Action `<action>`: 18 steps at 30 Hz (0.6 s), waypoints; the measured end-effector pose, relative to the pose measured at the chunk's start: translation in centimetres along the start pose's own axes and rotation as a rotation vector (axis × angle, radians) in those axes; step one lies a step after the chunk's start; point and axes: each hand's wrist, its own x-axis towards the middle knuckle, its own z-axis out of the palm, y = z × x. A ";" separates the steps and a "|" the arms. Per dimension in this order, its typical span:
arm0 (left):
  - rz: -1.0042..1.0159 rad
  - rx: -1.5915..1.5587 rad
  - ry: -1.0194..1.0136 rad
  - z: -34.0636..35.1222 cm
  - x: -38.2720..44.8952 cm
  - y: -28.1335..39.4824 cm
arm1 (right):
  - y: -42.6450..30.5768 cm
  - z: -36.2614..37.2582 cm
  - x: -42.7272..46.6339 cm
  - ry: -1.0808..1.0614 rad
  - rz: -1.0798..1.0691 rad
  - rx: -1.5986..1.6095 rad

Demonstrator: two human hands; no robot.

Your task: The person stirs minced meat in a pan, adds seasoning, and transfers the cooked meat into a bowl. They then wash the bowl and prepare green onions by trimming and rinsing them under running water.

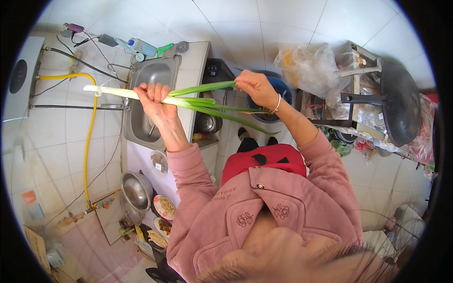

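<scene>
My left hand [158,106] is wrapped around a large green onion [118,92] where its white stalk meets the green leaves. The white root end points left, past the far side of a stainless steel sink [138,122]. My right hand [255,87] pinches the tip of the uppermost green leaf [203,87] between thumb and fingers, holding it stretched out. The other leaves fan out to the right, below that hand. Behind the right hand stands a blue bucket [287,92] on the floor, partly hidden by the hand and forearm.
On the right, a rack holds a black wok [401,102] and plastic bags [308,67]. Left of me, the counter carries a metal basin [136,191], a plate of chopped food [165,207] and a lidded plastic tub [159,163]. A yellow hose [86,166] runs down the tiled wall.
</scene>
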 end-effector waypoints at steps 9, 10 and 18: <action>0.191 -0.093 0.086 -0.8 1.1 5.7 | 0.2 -6.4 0.6 0.899 0.243 0.462; 0.203 -0.125 -0.055 -1.0 1.0 7.4 | 0.6 -7.5 0.0 0.805 0.129 0.432; 0.167 -0.197 -0.143 -1.9 1.6 8.9 | 5.7 -6.1 -1.0 0.252 0.140 -0.703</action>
